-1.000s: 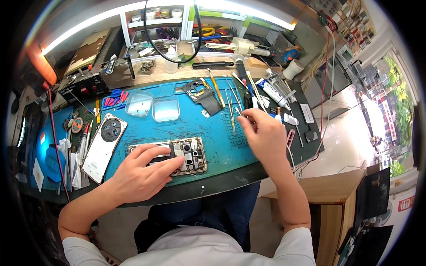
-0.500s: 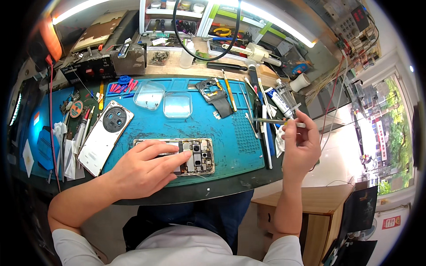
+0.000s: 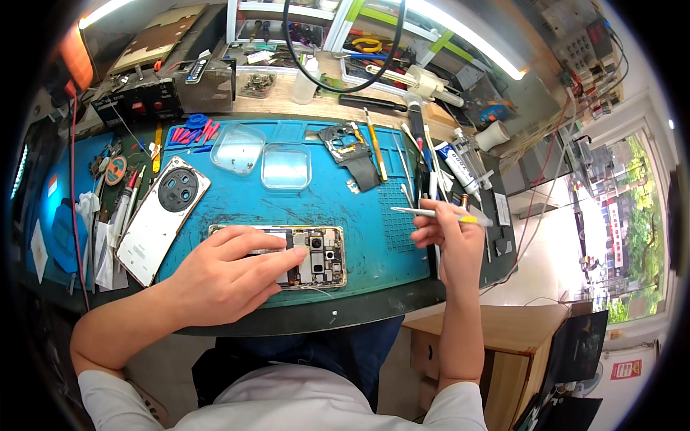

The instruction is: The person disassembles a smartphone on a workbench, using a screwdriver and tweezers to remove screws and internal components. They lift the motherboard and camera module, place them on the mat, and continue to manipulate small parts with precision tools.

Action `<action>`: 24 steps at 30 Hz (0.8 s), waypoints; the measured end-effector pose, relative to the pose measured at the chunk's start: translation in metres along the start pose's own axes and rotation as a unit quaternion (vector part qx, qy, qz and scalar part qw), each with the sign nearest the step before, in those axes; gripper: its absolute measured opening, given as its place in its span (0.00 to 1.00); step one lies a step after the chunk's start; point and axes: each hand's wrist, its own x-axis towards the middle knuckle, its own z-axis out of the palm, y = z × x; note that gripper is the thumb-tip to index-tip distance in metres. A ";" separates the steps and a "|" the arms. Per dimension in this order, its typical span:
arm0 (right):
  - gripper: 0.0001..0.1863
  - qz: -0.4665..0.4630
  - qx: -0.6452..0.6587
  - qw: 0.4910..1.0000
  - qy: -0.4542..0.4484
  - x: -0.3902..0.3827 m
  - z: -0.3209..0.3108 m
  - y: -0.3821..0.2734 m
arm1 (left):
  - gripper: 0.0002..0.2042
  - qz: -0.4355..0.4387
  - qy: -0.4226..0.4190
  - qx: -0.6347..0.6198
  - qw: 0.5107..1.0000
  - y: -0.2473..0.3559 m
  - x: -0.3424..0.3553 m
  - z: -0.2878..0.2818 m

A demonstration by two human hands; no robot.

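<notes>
My left hand [image 3: 230,269] lies with its fingers stretched out over an opened phone [image 3: 331,276]. The index fingertip rests beside the phone's camera modules, and the hand hides much of the left half. Circuit parts show at the phone's right end, and a thin pale wire [image 3: 318,290] runs along its near edge. Raised to the right of the phone, my right hand [image 3: 460,244] is closed on a slim pointed tool [image 3: 425,212], pale with a yellow patch. Its tip points left, apart from the phone; the tool's exact kind cannot be made out.
A white phone back cover [image 3: 154,233] with a round camera ring lies left on the blue mat [image 3: 251,205]. Farther back are two clear plastic boxes [image 3: 286,167], a black phone part [image 3: 345,147] and a yellow-handled tool [image 3: 376,147]. Tubes and swabs crowd the right.
My right hand has moved left and lower, away from the mat's right-hand tools, turning the pointed tool. My left hand stays on the phone. The view has shifted slightly.
</notes>
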 end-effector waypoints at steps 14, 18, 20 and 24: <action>0.05 -0.136 -0.042 0.972 -0.189 -0.056 0.035 0.023 | 0.31 0.022 -0.004 0.028 0.999 0.000 -0.003 0.004; 0.06 -0.102 -0.025 0.975 -0.195 -0.053 0.034 0.021 | 0.36 0.021 -0.002 0.025 0.999 0.000 -0.003 0.005; 0.06 -0.099 -0.037 0.974 -0.201 -0.053 0.033 0.021 | 0.36 0.024 -0.001 0.027 0.999 0.000 -0.003 0.004; 0.08 -0.108 -0.033 0.974 -0.199 -0.052 0.034 0.020 | 0.36 0.021 -0.004 0.024 0.999 0.000 -0.004 0.005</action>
